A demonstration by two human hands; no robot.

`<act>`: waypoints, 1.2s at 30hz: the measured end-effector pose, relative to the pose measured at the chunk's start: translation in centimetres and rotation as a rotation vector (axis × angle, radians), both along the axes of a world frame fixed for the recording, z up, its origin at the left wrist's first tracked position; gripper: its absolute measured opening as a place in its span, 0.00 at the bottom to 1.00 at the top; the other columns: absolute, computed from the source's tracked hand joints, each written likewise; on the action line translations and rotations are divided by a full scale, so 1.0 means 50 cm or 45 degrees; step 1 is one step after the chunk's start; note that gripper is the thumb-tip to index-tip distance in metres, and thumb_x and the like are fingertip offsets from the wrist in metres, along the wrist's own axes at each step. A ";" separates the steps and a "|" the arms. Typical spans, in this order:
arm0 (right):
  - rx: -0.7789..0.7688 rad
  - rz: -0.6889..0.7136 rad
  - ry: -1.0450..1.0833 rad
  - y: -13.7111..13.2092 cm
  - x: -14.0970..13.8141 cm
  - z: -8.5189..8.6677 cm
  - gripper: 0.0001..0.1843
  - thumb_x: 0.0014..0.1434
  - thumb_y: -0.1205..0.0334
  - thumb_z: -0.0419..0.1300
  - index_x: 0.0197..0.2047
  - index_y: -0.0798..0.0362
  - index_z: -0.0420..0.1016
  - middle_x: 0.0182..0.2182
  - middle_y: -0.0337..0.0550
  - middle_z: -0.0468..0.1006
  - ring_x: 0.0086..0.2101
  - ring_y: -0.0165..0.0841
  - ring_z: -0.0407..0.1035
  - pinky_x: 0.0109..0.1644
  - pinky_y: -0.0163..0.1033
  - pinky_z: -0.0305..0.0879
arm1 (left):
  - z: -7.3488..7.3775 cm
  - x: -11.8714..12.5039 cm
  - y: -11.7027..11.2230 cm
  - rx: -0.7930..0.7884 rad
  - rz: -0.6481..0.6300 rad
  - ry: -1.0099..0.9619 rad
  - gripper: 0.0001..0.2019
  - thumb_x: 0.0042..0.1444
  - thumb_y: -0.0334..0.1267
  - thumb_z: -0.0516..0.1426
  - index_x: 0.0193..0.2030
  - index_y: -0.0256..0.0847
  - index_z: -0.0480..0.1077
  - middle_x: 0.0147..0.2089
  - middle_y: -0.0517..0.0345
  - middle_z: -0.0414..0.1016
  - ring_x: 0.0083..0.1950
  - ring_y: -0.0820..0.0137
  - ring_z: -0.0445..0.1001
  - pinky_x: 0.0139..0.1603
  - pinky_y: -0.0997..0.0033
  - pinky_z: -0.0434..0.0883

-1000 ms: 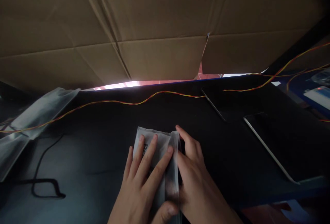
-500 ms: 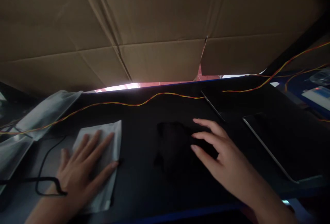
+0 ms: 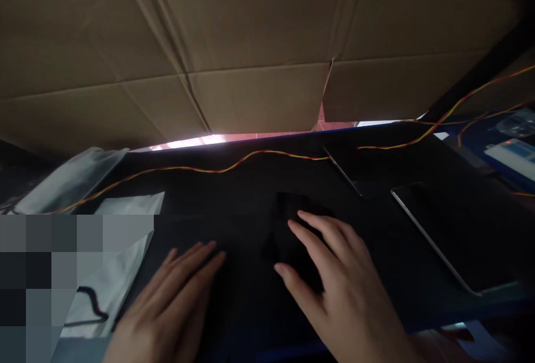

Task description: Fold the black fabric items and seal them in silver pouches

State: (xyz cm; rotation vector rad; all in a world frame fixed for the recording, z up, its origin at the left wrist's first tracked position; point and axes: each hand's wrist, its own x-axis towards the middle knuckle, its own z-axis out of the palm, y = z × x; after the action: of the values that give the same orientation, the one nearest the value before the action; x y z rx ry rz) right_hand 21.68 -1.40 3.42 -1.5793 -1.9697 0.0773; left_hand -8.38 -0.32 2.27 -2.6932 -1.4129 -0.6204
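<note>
My right hand is over a dark black item, thumb and fingers apart. The item blends into the black tabletop, so its kind is hard to make out, and whether my fingertips touch it I cannot tell. My left hand is low on the left, its fingers stretched forward and close together with nothing visible in them. Just left of it lies a whitish plastic bag, partly covered by a blurred block pattern.
A twisted red and yellow wire crosses the black table. Two dark flat panels, one near and one farther back, lie right. Another pale bag is back left. Cardboard stands behind.
My left hand has come off the whitish bag and moved right; the bag has shifted left. My right hand has moved left and nearer, over the black item, which now sits slightly farther right.
</note>
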 end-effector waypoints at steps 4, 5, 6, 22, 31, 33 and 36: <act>-0.090 -0.028 0.054 0.017 -0.038 -0.023 0.15 0.74 0.61 0.63 0.62 0.49 0.78 0.60 0.51 0.83 0.57 0.52 0.78 0.59 0.63 0.79 | -0.001 0.098 0.001 0.049 -0.141 0.031 0.22 0.74 0.36 0.55 0.72 0.49 0.73 0.70 0.56 0.80 0.69 0.60 0.81 0.69 0.56 0.80; -0.121 -0.006 0.151 0.019 -0.038 -0.020 0.12 0.74 0.64 0.61 0.58 0.48 0.79 0.57 0.49 0.85 0.56 0.49 0.79 0.59 0.61 0.79 | -0.002 0.114 0.002 0.040 -0.154 0.026 0.22 0.74 0.37 0.56 0.72 0.48 0.72 0.70 0.55 0.80 0.69 0.60 0.81 0.67 0.55 0.81; -0.160 0.024 0.285 0.021 -0.034 -0.013 0.11 0.75 0.65 0.59 0.55 0.47 0.80 0.54 0.46 0.86 0.54 0.46 0.81 0.58 0.57 0.80 | -0.003 0.124 0.002 0.031 -0.167 0.015 0.22 0.73 0.38 0.57 0.72 0.47 0.71 0.69 0.53 0.81 0.68 0.59 0.81 0.66 0.54 0.82; 0.016 -0.377 0.643 -0.021 0.140 -0.006 0.17 0.70 0.49 0.66 0.60 0.40 0.77 0.66 0.48 0.75 0.66 0.52 0.72 0.67 0.63 0.74 | 0.017 -0.032 -0.019 -0.235 -0.116 0.050 0.20 0.63 0.38 0.57 0.59 0.57 0.81 0.61 0.59 0.83 0.67 0.51 0.78 0.78 0.40 0.69; -0.256 -0.064 0.109 -0.038 0.205 -0.033 0.14 0.76 0.55 0.57 0.60 0.33 0.78 0.73 0.40 0.69 0.67 0.49 0.71 0.66 0.65 0.76 | 0.004 0.035 0.016 -0.207 -0.081 0.103 0.17 0.70 0.43 0.58 0.64 0.56 0.76 0.60 0.57 0.83 0.59 0.55 0.82 0.63 0.46 0.81; -0.283 -0.072 0.061 -0.053 0.253 -0.040 0.17 0.75 0.55 0.55 0.62 0.31 0.77 0.74 0.39 0.67 0.69 0.52 0.69 0.67 0.71 0.73 | -0.003 0.008 0.004 -0.227 -0.019 0.147 0.23 0.68 0.48 0.60 0.69 0.57 0.73 0.65 0.55 0.80 0.63 0.51 0.81 0.61 0.44 0.83; -0.243 -0.119 -0.002 -0.069 0.292 -0.035 0.21 0.76 0.54 0.52 0.65 0.29 0.77 0.75 0.38 0.67 0.70 0.56 0.66 0.68 0.79 0.67 | -0.007 -0.030 -0.014 -0.237 0.032 0.253 0.35 0.62 0.55 0.65 0.76 0.58 0.67 0.75 0.52 0.72 0.70 0.42 0.77 0.64 0.32 0.80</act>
State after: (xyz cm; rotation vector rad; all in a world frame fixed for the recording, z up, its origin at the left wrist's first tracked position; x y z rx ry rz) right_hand 36.30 -4.87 1.67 -1.7905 -1.9338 0.2328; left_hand -9.89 -1.04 1.92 -2.7747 -1.5170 -0.2213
